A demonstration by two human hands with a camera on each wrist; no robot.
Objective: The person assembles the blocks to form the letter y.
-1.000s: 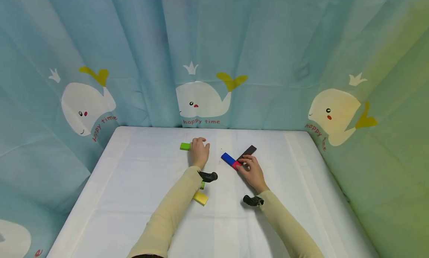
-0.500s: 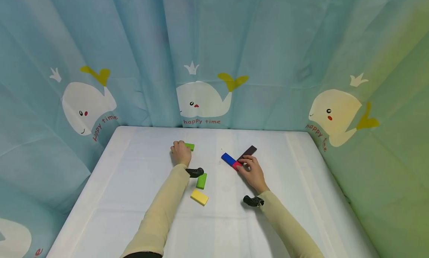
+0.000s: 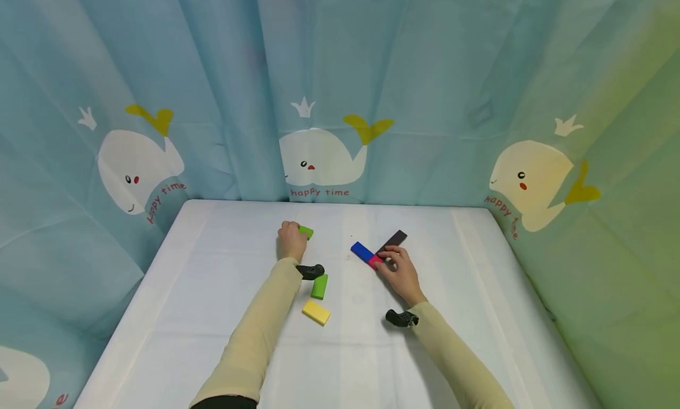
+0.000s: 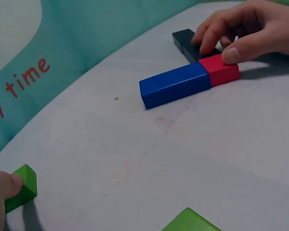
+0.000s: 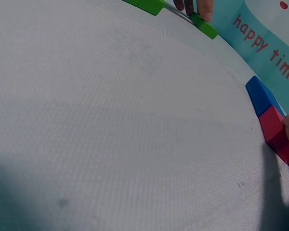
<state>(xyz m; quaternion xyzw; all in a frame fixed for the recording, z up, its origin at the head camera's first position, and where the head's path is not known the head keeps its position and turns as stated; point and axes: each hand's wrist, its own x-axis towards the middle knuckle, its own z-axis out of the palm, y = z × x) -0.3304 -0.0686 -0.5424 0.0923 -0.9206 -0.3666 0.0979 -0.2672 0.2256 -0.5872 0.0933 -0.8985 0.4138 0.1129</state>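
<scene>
At the back left of the table, my left hand (image 3: 291,242) pinches a green block (image 3: 306,232), whose right end sticks out past the fingers. In the left wrist view the thumb lies on the side of this block. Toward the middle, a blue block (image 4: 175,85) and a red block (image 4: 220,70) lie end to end in a row. A dark block (image 3: 395,238) slants away behind the red one. My right hand (image 3: 405,276) grips the red block, thumb on its near end and curled fingertips over the dark block.
A second green block (image 3: 319,287) lies flat near my left wrist, with a yellow block (image 3: 316,313) just in front of it. The white table (image 3: 212,314) meets a blue whale-print curtain (image 3: 435,102) at its back and sides.
My left hand has moved left from the green block's right end to its left end, then slightly back right with the block. My right hand and its blocks have stayed put.
</scene>
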